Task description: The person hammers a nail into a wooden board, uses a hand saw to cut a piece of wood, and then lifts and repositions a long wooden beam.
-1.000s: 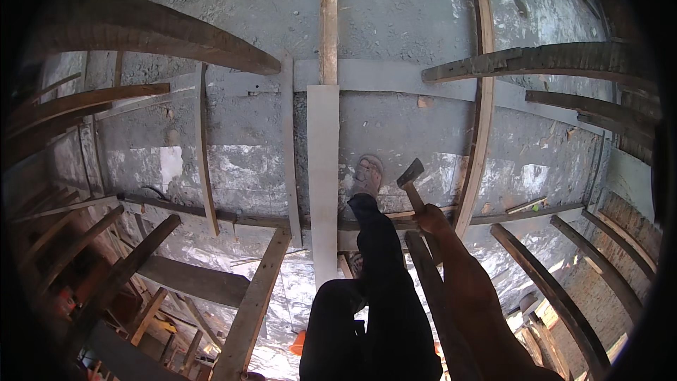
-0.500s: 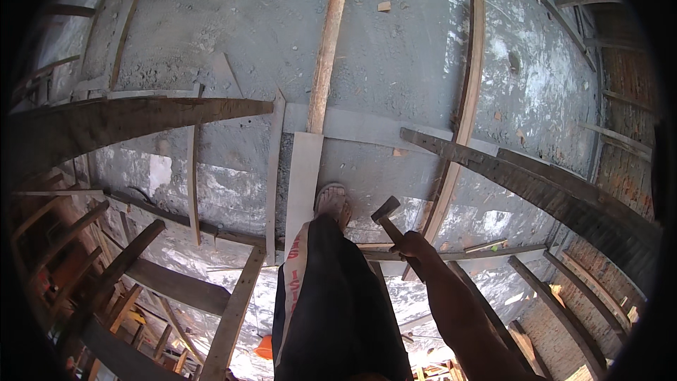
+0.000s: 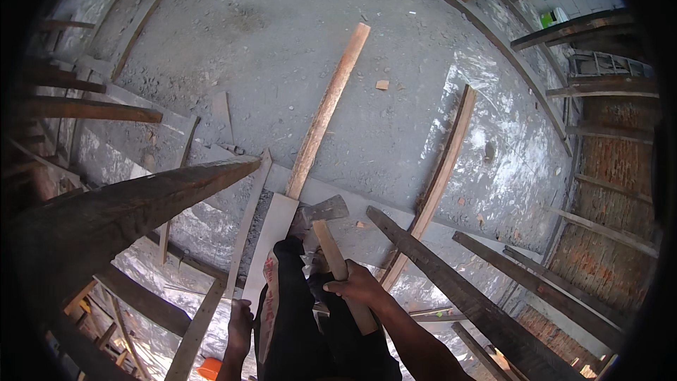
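Observation:
My right hand (image 3: 356,286) is closed around the wooden handle of a hammer-like tool (image 3: 327,243), held above my dark-trousered legs. The handle's lower end sticks out below my fist. Its broad grey metal head (image 3: 328,208) flares on the right and looks slightly blurred. My left hand (image 3: 241,316) has come in at the lower left, its fingers curled; whatever they hold, if anything, I cannot make out. It is closest to the lower part of a pale flat board (image 3: 270,243), which runs beside my leg. My feet are mostly hidden behind the tool and trousers.
A long narrow plank (image 3: 330,109) continues away from the pale board over the dusty grey floor (image 3: 247,49). Another timber (image 3: 448,169) lies to the right. Large beams rise at left (image 3: 162,201) and right (image 3: 451,275). An orange bucket (image 3: 209,368) shows low on the left.
My right hand has moved left and toward me, bringing the hammer-like tool over my legs. My left hand has come into view. The whole view has shifted and turned.

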Tool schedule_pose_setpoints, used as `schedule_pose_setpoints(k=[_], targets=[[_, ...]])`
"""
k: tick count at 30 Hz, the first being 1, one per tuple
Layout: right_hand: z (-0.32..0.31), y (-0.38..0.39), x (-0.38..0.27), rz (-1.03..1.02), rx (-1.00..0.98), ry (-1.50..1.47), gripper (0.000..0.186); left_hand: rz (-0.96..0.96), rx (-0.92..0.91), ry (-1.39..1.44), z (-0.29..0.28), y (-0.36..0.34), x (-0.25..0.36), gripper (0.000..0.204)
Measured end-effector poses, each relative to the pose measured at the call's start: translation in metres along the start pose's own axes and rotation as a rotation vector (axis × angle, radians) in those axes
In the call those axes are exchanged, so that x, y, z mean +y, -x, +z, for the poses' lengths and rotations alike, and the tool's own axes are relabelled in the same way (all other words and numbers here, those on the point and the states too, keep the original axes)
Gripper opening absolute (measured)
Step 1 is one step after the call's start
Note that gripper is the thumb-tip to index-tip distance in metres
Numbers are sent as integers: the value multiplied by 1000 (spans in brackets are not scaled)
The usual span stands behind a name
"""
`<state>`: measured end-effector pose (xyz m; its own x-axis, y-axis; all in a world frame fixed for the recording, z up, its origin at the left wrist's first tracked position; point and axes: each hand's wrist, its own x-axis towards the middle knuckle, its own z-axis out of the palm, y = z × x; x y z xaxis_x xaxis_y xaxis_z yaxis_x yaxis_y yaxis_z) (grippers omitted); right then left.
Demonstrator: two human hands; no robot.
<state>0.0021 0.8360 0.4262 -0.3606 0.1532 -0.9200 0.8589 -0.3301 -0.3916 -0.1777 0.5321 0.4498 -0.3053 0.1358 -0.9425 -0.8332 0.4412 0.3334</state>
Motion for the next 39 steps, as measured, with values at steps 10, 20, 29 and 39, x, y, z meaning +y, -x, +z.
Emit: schedule_pose_setpoints(k=[10,20,29,39], targets=[[-5,20,-14,-169,43,-30,46,306,-182,380,220,-12,-74,59],[-13,2,52,-145,-72,-180,38,403,-239,402,234,-13,-131,33],[27,-81,97,-188,-100,8,35,236,-32,836,215,-88,-182,22],[11,-246,111,-481,102,341,44,738,382,179,176,-291,-190,23]])
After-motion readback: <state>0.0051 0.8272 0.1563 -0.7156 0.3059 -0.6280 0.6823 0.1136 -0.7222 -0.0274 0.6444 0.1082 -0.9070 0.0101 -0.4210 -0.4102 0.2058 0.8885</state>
